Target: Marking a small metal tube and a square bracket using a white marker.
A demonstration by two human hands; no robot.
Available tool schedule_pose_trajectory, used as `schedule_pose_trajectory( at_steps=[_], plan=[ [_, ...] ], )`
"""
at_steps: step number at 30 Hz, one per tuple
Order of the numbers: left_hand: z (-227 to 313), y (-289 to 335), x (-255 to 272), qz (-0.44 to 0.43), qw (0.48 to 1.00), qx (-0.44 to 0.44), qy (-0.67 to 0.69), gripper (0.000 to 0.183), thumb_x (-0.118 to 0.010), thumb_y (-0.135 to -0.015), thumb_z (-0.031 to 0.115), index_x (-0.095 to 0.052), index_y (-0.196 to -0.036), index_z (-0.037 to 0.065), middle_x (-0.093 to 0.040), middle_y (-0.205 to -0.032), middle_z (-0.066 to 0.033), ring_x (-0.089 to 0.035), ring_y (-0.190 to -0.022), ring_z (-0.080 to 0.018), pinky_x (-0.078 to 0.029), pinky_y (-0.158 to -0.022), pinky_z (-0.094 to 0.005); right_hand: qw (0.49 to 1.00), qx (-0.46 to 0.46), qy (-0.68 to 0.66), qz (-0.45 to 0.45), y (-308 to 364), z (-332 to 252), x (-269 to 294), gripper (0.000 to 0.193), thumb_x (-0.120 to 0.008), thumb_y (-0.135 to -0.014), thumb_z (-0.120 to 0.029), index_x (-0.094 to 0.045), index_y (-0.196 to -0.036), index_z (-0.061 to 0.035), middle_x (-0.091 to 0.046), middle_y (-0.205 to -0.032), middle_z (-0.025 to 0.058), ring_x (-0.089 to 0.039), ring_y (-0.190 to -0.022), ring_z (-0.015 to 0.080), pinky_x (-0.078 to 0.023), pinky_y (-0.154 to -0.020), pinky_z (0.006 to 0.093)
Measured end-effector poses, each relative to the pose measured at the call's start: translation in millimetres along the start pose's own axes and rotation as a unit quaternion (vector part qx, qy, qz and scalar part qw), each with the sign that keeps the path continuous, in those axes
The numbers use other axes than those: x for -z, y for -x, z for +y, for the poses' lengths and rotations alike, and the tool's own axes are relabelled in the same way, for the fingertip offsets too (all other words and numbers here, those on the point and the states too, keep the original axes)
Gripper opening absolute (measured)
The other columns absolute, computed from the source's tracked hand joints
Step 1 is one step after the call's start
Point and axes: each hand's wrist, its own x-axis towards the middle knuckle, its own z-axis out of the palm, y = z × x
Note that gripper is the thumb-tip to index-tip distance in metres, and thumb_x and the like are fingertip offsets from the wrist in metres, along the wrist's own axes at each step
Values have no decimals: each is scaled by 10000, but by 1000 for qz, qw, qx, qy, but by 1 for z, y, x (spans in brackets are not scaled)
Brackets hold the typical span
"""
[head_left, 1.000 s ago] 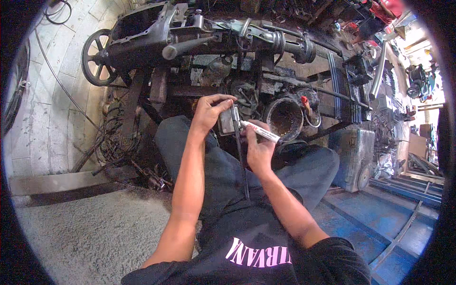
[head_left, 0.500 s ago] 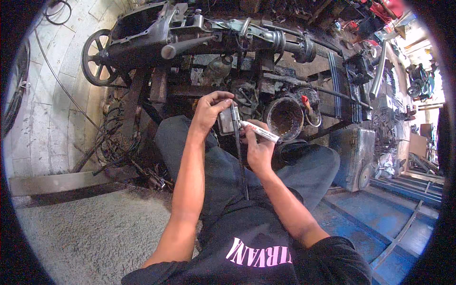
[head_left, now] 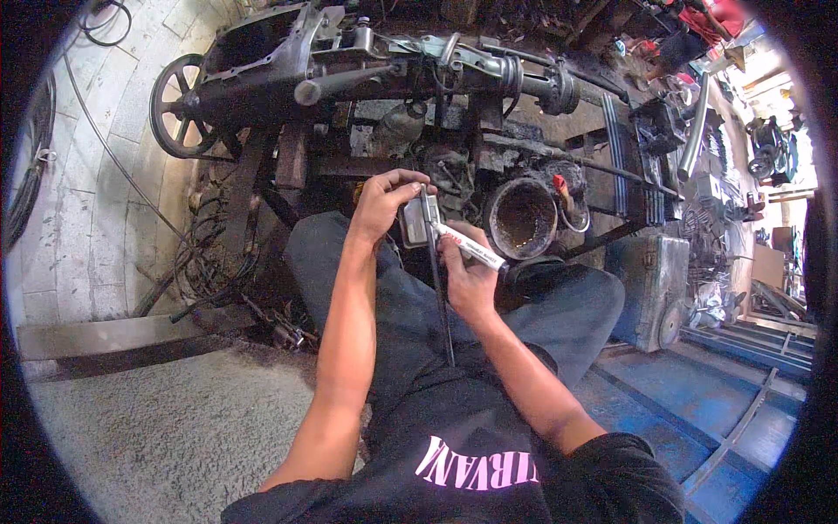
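Observation:
A long thin dark metal rod (head_left: 441, 301) runs from my fingers down to the front of my shirt. My left hand (head_left: 377, 210) is closed on its upper end, with thumb and fingertips pinching next to a short silvery metal piece (head_left: 429, 206). In my right hand (head_left: 471, 278) is a white marker (head_left: 478, 248), gripped slantwise with its tip at the rod just under that piece. Behind the rod sits a grey rectangular metal-looking thing (head_left: 414, 225); its kind is unclear.
A heavy greasy workbench frame with a spoked wheel (head_left: 182, 106) and a vise-like metal bar lies ahead. A round pot (head_left: 524, 218) with brownish contents stands right of my hands. Cables (head_left: 205, 253) coil at the left. A person in red (head_left: 716, 26) is at the far right.
The marker and my right hand have shifted slightly left and down along the rod. My left hand has barely moved. At the upper right, the person in red has come further into view.

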Motion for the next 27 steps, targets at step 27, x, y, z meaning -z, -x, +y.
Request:
schedule_pose_trajectory(
  at_steps=[27],
  plan=[
    [-1, 3, -3, 26, 999, -16, 17, 244, -714, -911, 120, -718, -1130, 12, -762, -1015, -111, -704, -951, -181, -528, -910, -322, 998, -66, 1, -26, 17, -10, 16, 299, -616, -1014, -76, -605, -1304, -8, -697, -1045, 69, -651, -859, 104, -553, -723, 270]
  ],
)
